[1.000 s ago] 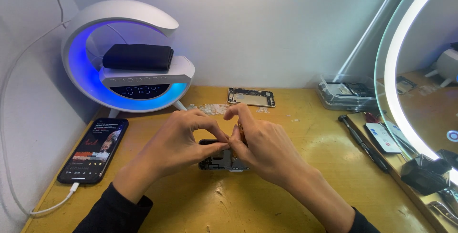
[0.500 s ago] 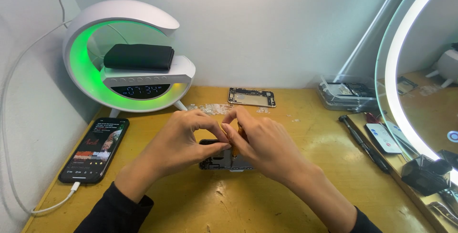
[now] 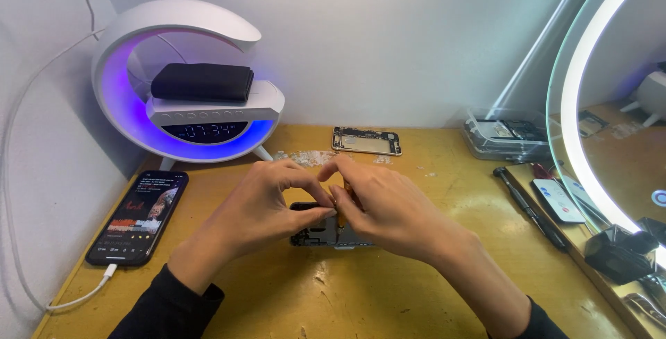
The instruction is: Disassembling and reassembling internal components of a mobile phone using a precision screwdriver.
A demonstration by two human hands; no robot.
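An opened dark phone body (image 3: 326, 231) lies flat at the middle of the yellow wooden desk (image 3: 388, 297), mostly hidden under my hands. My left hand (image 3: 267, 204) curls over its left end, thumb and forefinger pinched at its top edge. My right hand (image 3: 392, 207) covers its right side, fingertips meeting the left hand's fingers right above the phone. Something small and yellowish shows between the fingertips; what it is cannot be made out.
A white ring-shaped lamp clock (image 3: 187, 82) glows purple at the back left with a black pouch (image 3: 202, 81) on it. A charging phone (image 3: 139, 215) lies at the left. A second opened phone frame (image 3: 366, 140), a parts box (image 3: 505, 136), screwdrivers (image 3: 531, 207) and a lit ring mirror (image 3: 590, 103) stand to the right.
The lamp's glow went from blue to green to purple. My hands stay over the phone body, with the fingertips shifting only slightly.
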